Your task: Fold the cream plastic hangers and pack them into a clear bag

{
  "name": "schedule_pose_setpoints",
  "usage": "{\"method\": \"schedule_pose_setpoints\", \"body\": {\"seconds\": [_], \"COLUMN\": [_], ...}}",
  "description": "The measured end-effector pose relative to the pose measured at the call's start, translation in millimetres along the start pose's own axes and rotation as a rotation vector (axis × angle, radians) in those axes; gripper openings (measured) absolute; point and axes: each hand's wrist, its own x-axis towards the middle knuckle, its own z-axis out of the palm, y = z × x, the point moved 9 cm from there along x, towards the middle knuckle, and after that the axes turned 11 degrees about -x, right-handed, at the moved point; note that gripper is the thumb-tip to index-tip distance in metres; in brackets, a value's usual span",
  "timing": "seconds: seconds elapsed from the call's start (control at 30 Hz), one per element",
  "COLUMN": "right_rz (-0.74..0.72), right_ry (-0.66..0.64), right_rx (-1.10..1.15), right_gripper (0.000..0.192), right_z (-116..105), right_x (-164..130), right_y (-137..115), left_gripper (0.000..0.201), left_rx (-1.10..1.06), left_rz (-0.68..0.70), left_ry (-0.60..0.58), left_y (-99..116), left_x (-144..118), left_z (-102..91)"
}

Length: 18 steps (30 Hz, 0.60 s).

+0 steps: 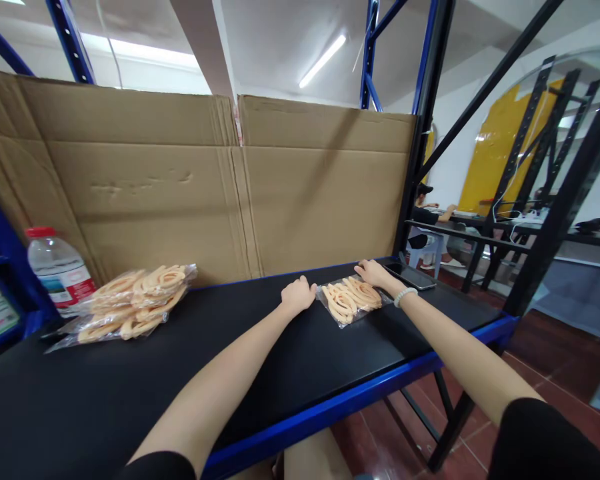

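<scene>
Pressing a glossy clear bag [351, 300] of tan rubbery rings near the matte desk's [130, 393] far-right corner: left hand [298, 295] fisted beside it, right hand [374, 273] flat on top.

Water bottle [59, 268], phone [411, 275], perhaps cardboard [180, 180].

black shelf [280, 373] | bagged rings [351, 298] | bag pile [130, 303] | bottle [60, 269] | phone [410, 275]
</scene>
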Motion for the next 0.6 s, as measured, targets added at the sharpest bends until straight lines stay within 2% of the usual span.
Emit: {"method": "schedule_pose_setpoints", "body": {"seconds": [0.1,0.2,0.3,0.37,0.43,0.53,0.6], "right_rz": [-0.124,-0.289,-0.283,-0.212,-0.117,-0.009,0.010], "right_ry": [0.035,0.079,0.105,0.054,-0.023,-0.057,-0.072], "right_rx": [-0.038,-0.142,-0.294,-0.328,-0.335,-0.347,-0.354], "right_gripper": [0.049,0.056,0.052,0.051,0.053,0.057,0.057], "right_z": [-4,10,32,47,58,62,64], "right_x": [-39,-87,-105,-94,-72,-34,-13], "right_y": [-30,-62,-65,-49,-24,13,28], "left_gripper": [0.033,0.028,0.026,0.028,0.028,0.028,0.027], "left_rx": [0.049,0.097,0.145,0.193,0.243,0.248,0.209], "left_rz": [0.079,0.209,0.302,0.373,0.399,0.384,0.353], "left_ry": [0.005,-0.002,-0.019,-0.023,0.003,0.045,0.085], "left_y": [-15,-25,-36,-43,-53,-71,-83], "left_x": [-26,-71,-117,-139,-151,-154,-151], "left_z": [-13.1,-26.8,-40.2,-49.6,-61.7,-79.3,-89.5]}}
